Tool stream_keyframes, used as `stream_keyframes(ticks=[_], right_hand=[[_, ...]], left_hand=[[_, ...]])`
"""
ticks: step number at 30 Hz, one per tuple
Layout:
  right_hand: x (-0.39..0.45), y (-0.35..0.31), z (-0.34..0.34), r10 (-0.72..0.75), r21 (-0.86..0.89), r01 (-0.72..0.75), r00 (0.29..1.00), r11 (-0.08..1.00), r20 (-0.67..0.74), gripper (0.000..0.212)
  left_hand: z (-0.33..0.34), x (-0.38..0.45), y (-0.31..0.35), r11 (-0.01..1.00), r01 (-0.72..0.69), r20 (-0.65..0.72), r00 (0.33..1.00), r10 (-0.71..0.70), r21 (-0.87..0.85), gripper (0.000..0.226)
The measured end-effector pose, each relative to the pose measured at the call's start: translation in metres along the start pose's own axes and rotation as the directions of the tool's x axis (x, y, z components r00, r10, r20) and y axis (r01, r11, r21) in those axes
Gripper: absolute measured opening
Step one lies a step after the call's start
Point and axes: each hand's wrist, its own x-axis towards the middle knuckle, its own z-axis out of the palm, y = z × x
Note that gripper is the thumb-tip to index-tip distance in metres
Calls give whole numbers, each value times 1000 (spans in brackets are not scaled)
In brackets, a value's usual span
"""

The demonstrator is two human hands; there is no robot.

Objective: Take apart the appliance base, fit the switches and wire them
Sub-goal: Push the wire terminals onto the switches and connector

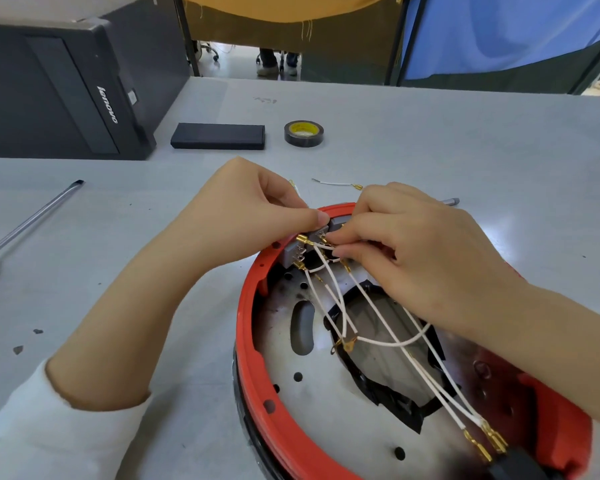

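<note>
both hands' fingers (312, 216) pinching switches (305, 245), red base (253, 341)

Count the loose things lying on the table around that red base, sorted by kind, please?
Tape roll: 1
Black flat box: 1
Long metal tool: 1
Spare white wire: 1
Total: 4

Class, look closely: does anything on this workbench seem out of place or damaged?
A short loose white wire lies on the table beyond the red appliance base, joined to nothing. Small dark fragments lie scattered at the left, like broken-off bits.
</note>
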Motion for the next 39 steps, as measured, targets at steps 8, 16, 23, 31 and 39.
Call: stream_keyframes(ticks=[8,16,23,31,39], right_hand=[[8,-2,-10,146,-56,-142,986,988,84,10],[4,-5,-1,171,-3,-171,985,985,-28,8],[3,-3,4,80,-101,-92,990,991,-118,13],[3,-1,7,52,-108,-68,989,992,-140,15],[4,3,11,-28,-155,-2,981,988,-194,11]], left_hand=[[10,2,0,996,10,-20,1000,-12,-93,21],[11,3,0,993,22,-23,999,-24,-115,22],[11,5,-2,992,35,-25,999,-38,-118,25],[9,6,-2,997,15,-29,999,-17,-73,26],[8,6,-1,998,12,-10,1000,-13,-61,25]])
